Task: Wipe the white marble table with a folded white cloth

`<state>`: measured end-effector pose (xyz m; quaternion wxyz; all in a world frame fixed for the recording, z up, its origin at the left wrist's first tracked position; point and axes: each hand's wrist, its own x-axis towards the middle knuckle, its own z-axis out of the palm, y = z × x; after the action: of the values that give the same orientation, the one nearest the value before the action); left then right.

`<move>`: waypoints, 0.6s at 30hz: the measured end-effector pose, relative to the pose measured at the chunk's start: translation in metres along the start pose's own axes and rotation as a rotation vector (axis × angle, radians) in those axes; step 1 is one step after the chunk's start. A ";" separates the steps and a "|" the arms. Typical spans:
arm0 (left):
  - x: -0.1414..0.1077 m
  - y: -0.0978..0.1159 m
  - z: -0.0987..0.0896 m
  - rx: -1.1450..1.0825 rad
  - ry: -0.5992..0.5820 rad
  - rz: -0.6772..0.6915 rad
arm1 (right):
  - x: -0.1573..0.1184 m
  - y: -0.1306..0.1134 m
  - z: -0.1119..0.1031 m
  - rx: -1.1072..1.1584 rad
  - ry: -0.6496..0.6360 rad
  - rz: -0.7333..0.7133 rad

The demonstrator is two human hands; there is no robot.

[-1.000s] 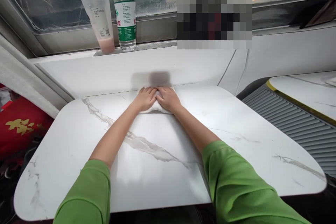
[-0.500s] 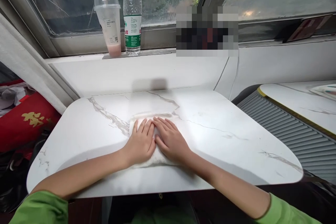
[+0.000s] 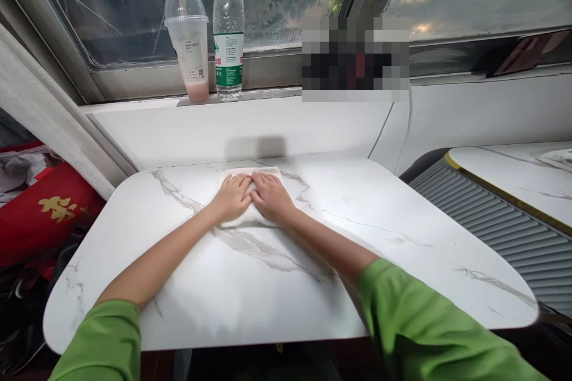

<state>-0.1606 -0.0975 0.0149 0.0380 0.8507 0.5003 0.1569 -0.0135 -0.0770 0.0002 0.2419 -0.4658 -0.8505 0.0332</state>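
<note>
A folded white cloth (image 3: 250, 218) lies on the white marble-patterned table (image 3: 179, 297), close to its far edge by the wall. My left hand (image 3: 232, 195) rests flat on the left part of the cloth, fingers stretched out and pointing away from me. Beside it, my right hand (image 3: 271, 195) presses on the right part of the cloth, its fingers also laid out. The two hands touch or nearly touch at the thumbs and index fingers. Both palms hide much of the cloth's surface.
On the window ledge stand a plastic cup (image 3: 190, 47) with a straw and pink drink, and a water bottle (image 3: 229, 41). A red bag (image 3: 49, 214) sits at the left. To the right are a grey ribbed seat (image 3: 473, 220) and a second table (image 3: 504, 166).
Both hands have slid forward with the cloth, from the middle of the table toward its far edge. My forearms reach further out and more of the green sleeves shows.
</note>
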 end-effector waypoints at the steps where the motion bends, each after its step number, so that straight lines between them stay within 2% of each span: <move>1: 0.008 -0.008 0.000 0.001 0.009 -0.014 | 0.011 0.003 0.003 0.008 0.002 0.010; 4: 0.026 -0.026 0.002 0.023 0.029 -0.043 | 0.038 0.010 0.012 0.034 0.009 0.032; 7: 0.038 -0.039 0.002 0.042 0.042 -0.022 | 0.053 0.016 0.016 0.050 0.011 0.041; 13: 0.053 -0.055 0.005 0.030 0.078 -0.010 | 0.070 0.025 0.020 0.082 -0.004 0.078; 18: 0.056 -0.060 0.007 0.006 0.089 -0.014 | 0.075 0.029 0.024 0.086 0.013 0.074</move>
<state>-0.1834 -0.0186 0.0082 0.0143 0.8396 0.5077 0.1928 -0.0353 0.0043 -0.0006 0.2656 -0.4862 -0.8291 0.0756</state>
